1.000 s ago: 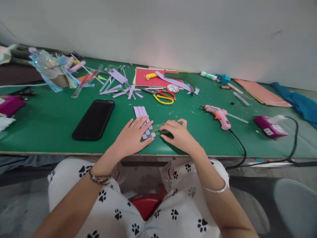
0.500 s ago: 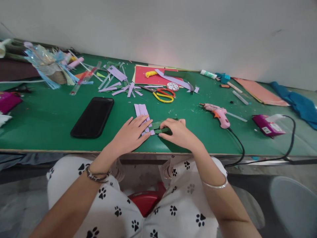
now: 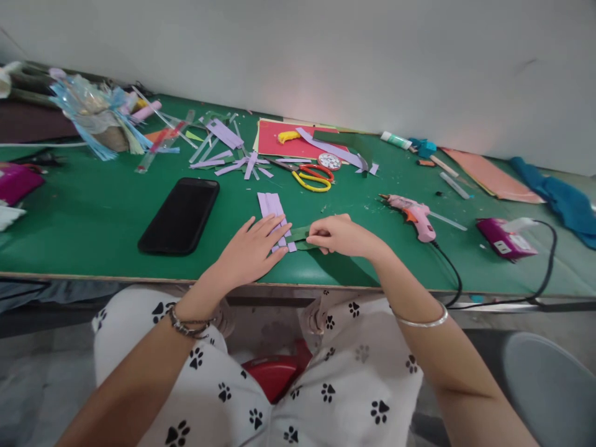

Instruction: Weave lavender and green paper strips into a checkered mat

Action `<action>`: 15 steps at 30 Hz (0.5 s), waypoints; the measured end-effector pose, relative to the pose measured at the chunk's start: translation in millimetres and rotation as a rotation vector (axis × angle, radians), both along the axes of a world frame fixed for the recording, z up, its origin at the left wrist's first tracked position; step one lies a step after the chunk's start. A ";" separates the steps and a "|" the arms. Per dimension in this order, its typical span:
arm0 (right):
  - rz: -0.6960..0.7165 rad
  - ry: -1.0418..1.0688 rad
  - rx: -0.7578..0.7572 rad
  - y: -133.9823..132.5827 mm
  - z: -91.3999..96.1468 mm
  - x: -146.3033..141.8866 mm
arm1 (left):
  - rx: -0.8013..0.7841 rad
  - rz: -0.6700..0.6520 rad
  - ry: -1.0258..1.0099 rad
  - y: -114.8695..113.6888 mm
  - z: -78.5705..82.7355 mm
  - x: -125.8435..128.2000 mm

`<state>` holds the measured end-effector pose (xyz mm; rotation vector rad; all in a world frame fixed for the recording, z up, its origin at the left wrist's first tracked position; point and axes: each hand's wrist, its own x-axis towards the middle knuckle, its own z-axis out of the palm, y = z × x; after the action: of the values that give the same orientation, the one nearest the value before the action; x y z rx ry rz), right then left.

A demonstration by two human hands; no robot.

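Purple paper strips [image 3: 269, 203] lie side by side near the table's front edge, crossed at their lower part by green paper strips [image 3: 298, 234]. My left hand [image 3: 254, 248] rests flat on the purple strips with its fingers spread, pressing them to the tabletop. Just to its right, my right hand [image 3: 342, 236] is closed, thumb and fingers pinching a green strip that runs out from the purple ones. The far ends of the green strips are hidden behind my right hand.
A black phone [image 3: 179, 216] lies to the left. Scissors [image 3: 310, 177], purple scraps [image 3: 249, 164] and red paper [image 3: 272, 146] are further back. On the right are a pink glue gun [image 3: 414, 214] with its cord and a purple power block [image 3: 505, 238].
My right hand has lifted slightly and moved to the right, its fingers now closed on the green strip. My left hand stays on the purple strips. The view has shifted a little.
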<state>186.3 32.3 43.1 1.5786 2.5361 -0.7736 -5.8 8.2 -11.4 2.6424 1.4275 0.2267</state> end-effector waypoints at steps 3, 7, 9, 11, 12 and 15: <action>-0.003 0.012 -0.007 -1.8 2.0 -2.3 | 0.016 -0.006 -0.002 0.0 -1.6 -0.4; 0.013 -0.087 0.018 0.9 2.9 -9.5 | 0.019 -0.007 0.020 0.2 -1.5 0.1; 0.028 -0.128 0.051 2.8 2.2 -12.8 | 0.010 -0.004 0.030 0.4 -0.9 0.5; 0.051 -0.141 0.075 4.2 1.0 -15.0 | 0.003 0.002 0.033 0.6 -0.5 0.8; 0.062 -0.143 0.077 4.7 0.5 -15.8 | 0.002 0.005 0.033 0.6 -0.5 0.9; 0.070 -0.147 0.060 5.6 0.0 -16.4 | 0.008 0.006 0.029 0.3 -1.1 1.0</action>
<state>169.9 37.9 43.1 1.4935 2.5157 -0.5566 -4.8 8.5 -12.5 2.6587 1.4462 0.1960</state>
